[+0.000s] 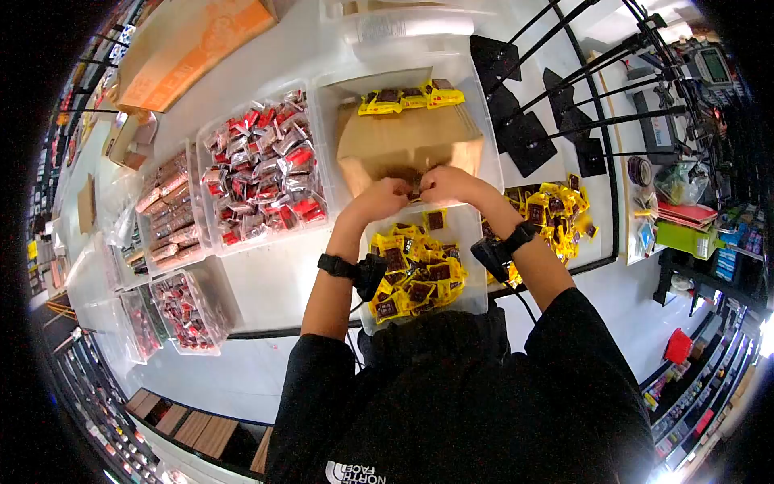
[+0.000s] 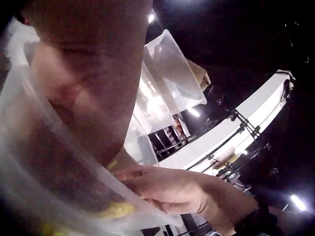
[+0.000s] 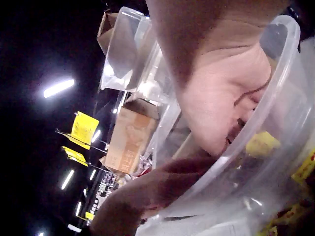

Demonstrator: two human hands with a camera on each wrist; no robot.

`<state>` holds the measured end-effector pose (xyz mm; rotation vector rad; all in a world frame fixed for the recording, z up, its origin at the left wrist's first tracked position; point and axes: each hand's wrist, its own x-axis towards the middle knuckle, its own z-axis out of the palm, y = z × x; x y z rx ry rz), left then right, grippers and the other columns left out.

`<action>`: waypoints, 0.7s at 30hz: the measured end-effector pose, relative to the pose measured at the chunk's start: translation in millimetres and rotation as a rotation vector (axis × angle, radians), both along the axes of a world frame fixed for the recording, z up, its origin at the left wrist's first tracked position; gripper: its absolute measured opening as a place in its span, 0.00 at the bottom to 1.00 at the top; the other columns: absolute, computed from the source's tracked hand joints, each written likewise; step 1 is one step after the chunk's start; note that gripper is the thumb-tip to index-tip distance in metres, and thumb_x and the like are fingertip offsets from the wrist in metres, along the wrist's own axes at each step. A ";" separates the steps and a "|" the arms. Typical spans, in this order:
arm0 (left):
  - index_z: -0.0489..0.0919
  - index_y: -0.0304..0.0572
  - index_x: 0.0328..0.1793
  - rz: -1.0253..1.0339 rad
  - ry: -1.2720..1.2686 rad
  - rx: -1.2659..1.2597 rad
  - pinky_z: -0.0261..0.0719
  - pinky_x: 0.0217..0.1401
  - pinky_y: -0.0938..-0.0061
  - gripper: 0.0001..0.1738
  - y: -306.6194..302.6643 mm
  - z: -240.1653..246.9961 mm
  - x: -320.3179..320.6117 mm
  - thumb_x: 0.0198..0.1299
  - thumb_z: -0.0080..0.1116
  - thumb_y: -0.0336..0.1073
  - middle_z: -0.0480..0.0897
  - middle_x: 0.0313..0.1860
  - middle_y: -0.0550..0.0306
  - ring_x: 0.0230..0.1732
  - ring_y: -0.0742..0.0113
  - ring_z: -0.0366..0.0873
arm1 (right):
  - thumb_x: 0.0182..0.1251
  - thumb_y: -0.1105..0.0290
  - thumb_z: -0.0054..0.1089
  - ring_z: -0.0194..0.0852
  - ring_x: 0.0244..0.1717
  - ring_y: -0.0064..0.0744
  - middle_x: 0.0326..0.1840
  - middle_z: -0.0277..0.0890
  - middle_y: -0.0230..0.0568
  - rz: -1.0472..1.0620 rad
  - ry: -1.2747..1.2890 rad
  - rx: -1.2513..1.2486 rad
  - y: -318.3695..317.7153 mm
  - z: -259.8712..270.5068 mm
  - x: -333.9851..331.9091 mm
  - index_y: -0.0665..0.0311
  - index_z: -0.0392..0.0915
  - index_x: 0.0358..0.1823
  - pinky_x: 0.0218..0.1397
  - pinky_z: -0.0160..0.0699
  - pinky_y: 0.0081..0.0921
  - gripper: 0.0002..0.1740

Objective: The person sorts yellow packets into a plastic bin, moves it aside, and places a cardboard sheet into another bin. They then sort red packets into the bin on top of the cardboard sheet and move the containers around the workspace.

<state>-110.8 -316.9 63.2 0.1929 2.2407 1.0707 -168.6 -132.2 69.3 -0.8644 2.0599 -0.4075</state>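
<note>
Both bare hands meet at the near wall of a clear plastic bin [image 1: 492,153], fingers curled in front of the cardboard box [image 1: 387,137] inside it. My left hand [image 1: 387,198] and my right hand [image 1: 451,185] pinch a small packet between them, mostly hidden by the fingers. Its dark part [image 3: 235,132] shows at the fingertips in the right wrist view, with yellow beside it behind the bin wall. A row of yellow packets [image 1: 413,98] lies on the box's far part. Just below the hands, a tub [image 1: 477,282] holds many loose yellow packets with brown windows.
More yellow packets [image 1: 556,214] are heaped at the right. Bins of red-and-clear packets [image 1: 262,165] and long brown packs [image 1: 172,211] stand left. Black rods with dark base plates [image 1: 524,133] rise at the right; a big carton [image 1: 193,52] lies at the far left.
</note>
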 end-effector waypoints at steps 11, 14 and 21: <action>0.73 0.39 0.50 -0.032 -0.099 0.286 0.72 0.46 0.74 0.22 2.0 83.2 119.9 0.48 0.63 0.36 0.78 0.41 0.55 0.43 0.66 0.74 | 0.57 0.58 0.57 0.73 0.38 0.43 0.38 0.73 0.47 -0.111 -0.205 -0.303 45.7 88.5 124.0 0.65 0.72 0.44 0.44 0.71 0.32 0.20; 0.73 0.37 0.50 -0.014 -0.153 0.278 0.73 0.45 0.73 0.20 2.3 69.4 135.3 0.52 0.59 0.35 0.79 0.39 0.52 0.40 0.65 0.75 | 0.58 0.58 0.55 0.72 0.39 0.44 0.40 0.72 0.48 0.009 -0.115 -0.318 56.7 69.4 138.6 0.64 0.69 0.49 0.47 0.70 0.31 0.22; 0.72 0.36 0.49 0.309 0.200 0.356 0.73 0.42 0.76 0.14 -14.0 85.4 73.5 0.59 0.51 0.34 0.79 0.36 0.56 0.36 0.70 0.75 | 0.58 0.60 0.56 0.71 0.44 0.34 0.40 0.72 0.41 -0.462 -0.059 -0.552 34.8 94.7 69.5 0.62 0.70 0.50 0.46 0.71 0.30 0.20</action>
